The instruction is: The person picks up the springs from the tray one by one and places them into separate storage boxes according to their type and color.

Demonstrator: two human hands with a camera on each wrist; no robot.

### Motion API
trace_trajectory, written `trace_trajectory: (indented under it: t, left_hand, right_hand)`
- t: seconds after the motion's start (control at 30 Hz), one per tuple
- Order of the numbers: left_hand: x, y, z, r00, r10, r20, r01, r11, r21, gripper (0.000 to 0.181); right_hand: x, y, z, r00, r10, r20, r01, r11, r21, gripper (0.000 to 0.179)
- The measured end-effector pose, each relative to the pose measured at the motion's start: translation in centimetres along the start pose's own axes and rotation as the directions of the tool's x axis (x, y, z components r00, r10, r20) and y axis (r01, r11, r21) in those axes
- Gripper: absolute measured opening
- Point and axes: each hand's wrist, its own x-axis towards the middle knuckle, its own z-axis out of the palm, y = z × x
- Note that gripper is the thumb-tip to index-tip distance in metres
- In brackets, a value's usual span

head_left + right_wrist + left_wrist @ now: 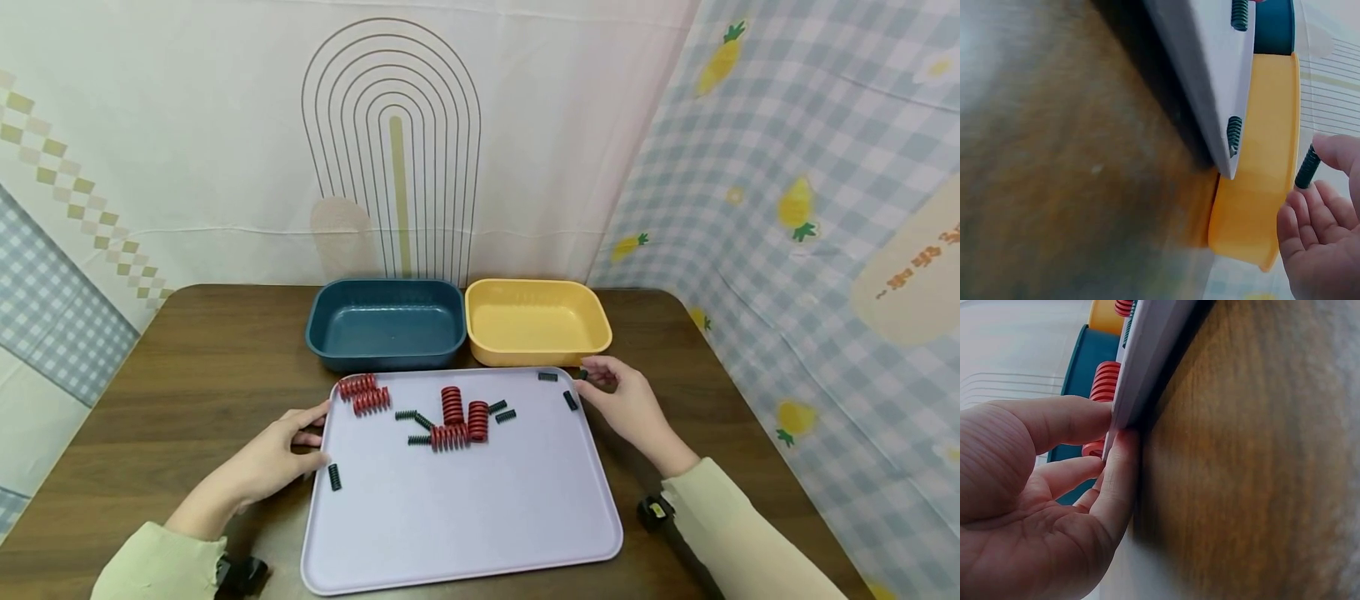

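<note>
My left hand (273, 454) is at the left edge of the pale lilac tray (465, 517). In the left wrist view its thumb and fingers pinch the tray's rim. Just beyond the tray's far right corner, my right hand (622, 404) holds a small dark green spring (1307, 167) between thumb and fingertips. Several more dark green springs (506, 416) are scattered over the tray, one (334, 477) of them beside my left thumb. Thick red springs (450, 437) lie in a middle cluster, and a pair (372, 402) sits in the far left corner.
Behind the tray a dark teal bin (386, 364) and a yellow bin (536, 357) stand side by side. All this rests on a brown wooden table (202, 375), with printed cloth hanging at the back and sides.
</note>
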Motion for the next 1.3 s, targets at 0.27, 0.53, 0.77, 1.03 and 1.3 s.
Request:
trace_trajectory:
  t: [0.27,0.53,0.77,1.03,1.3]
  left_hand:
    - [0.0,0.0,-0.1,1.0,-0.008,-0.001,0.008,1.0,-0.002,0.077]
    - [0.1,0.0,-0.2,1.0,0.002,-0.007,-0.002,1.0,0.001,0.077]
    - [0.2,-0.1,-0.2,1.0,-0.009,0.004,0.009,1.0,-0.01,0.077]
    - [0.2,-0.2,-0.1,1.0,-0.007,-0.005,0.007,1.0,-0.007,0.078]
    - [0.2,-0.4,-0.1,1.0,-0.011,-0.01,0.011,1.0,-0.003,0.078]
  right_hand:
    - [2.1,-1.2,0.4,0.998,-0.037,-0.058,0.039,0.999,0.024,0.044]
    - [4.3,-2.1,0.6,0.997,-0.025,-0.079,0.026,1.0,0.013,0.044]
    - [5.3,-1.4,1.4,0.999,0.01,-0.052,-0.011,0.999,-0.033,0.044]
    - [5.8,-0.9,2.3,0.997,0.031,-0.074,-0.035,0.998,-0.056,0.044]
    - [6.0,-1.0,2.5,0.997,0.034,-0.068,-0.039,0.997,-0.066,0.044]
